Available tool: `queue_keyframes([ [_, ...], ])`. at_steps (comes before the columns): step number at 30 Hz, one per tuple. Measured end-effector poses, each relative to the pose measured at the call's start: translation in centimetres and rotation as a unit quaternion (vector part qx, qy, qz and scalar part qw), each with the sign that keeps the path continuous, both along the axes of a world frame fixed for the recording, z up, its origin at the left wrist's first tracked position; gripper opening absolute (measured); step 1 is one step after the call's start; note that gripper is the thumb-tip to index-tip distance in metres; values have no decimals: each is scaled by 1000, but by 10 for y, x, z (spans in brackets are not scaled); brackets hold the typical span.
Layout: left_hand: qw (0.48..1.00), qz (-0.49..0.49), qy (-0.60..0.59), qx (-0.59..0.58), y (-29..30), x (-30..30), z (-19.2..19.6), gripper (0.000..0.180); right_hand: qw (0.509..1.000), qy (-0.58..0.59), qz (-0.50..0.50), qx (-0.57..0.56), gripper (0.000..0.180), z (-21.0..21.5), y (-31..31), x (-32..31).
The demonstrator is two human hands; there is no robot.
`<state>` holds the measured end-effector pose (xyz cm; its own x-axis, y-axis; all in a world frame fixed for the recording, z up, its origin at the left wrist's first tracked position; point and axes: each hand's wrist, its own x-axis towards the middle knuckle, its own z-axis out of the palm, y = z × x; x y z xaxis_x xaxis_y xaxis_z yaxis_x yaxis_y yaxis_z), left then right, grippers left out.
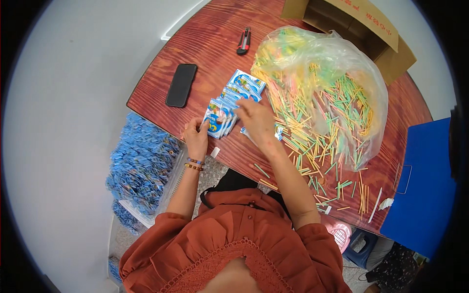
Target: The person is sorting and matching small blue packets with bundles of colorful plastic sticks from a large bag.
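Observation:
A fanned stack of small blue-and-white packets [218,119] lies near the table's front edge, between my two hands. My left hand [196,136] is closed on the stack's left edge, its thumb against the top packet. On the other side, my right hand [257,121] has its fingers curled together at the stack's upper right. What those fingertips pinch, if anything, is hidden. Behind the stack lie more overlapping packets [246,83]. Another packet [279,133] shows partly beneath my right hand.
Thin coloured sticks spill from a clear plastic bag [376,112] at right. A black phone [181,85] and box cutter [244,41] lie farther back. Heaped blue packets [141,156] stand left, below table height. A cardboard box [337,24] and blue panel [425,180] flank the table.

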<state>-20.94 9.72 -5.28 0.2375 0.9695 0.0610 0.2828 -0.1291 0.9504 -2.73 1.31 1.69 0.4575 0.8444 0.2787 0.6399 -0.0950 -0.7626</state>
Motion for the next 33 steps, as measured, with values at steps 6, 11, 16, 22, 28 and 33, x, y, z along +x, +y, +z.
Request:
queue_keyframes([
  [6, 957, 60, 187, 216, -7, 4, 19, 18, 974, -120, -63, -179, 31, 10, -64, 50],
  [11, 956, 48, 185, 222, -7, 8, 17, 19, 982, -11, -46, -184, 25, -12, -75, 53],
  [16, 980, 36, 103, 166, -6, 4, 15, 25, 976, -211, -50, 18, 11, -13, -85, 58],
  [22, 965, -147, 16, 218, -50, 62, 88, 34, 982, 180, 45, -30, 18, 13, -102, 86],
  [28, 927, -303, -160, -149, -76, 140, 88, 16, 944, 324, 67, 15, 8, 41, -118, 93],
  [33, 914, -300, -178, -205, -93, 163, 90, 7, 925, 365, -37, 99, 8, 13, -134, 104],
])
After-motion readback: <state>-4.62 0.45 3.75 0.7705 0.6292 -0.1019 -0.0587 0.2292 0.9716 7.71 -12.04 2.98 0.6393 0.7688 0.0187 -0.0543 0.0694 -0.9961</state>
